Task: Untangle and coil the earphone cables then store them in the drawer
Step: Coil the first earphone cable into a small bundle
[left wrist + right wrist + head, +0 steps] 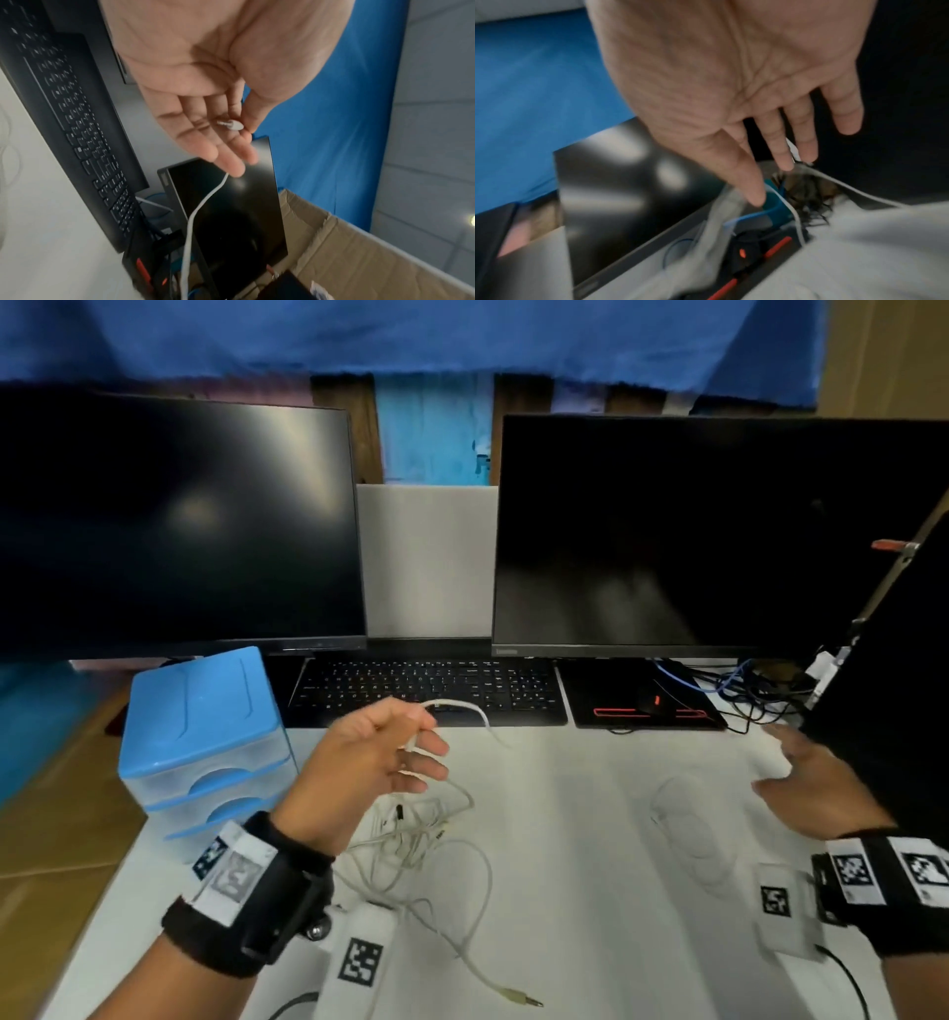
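Two dark monitors point(174, 526) fill the upper half of the head view above a black keyboard point(431, 688). A blue drawer unit point(205, 737) stands at centre left on the white surface point(590, 891). The left hand point(369, 762), at centre, pinches an earbud point(232, 124) between thumb and forefinger, other fingers point(205, 146) loosely extended. The right hand point(816, 783), at right, hovers with fingers spread, holding nothing. A tangled earphone cable point(426, 855) lies below the left hand; a faint coiled cable point(693, 829) lies lower right.

The white tangled cables point(411, 839) lie in a messy heap on the table, just under the left hand point(369, 762). One cable goes up to that hand, which pinches its earbud point(232, 124). A plug point(521, 999) lies nearer the body. The blue drawer box point(205, 742) stands left of the hand, shut.
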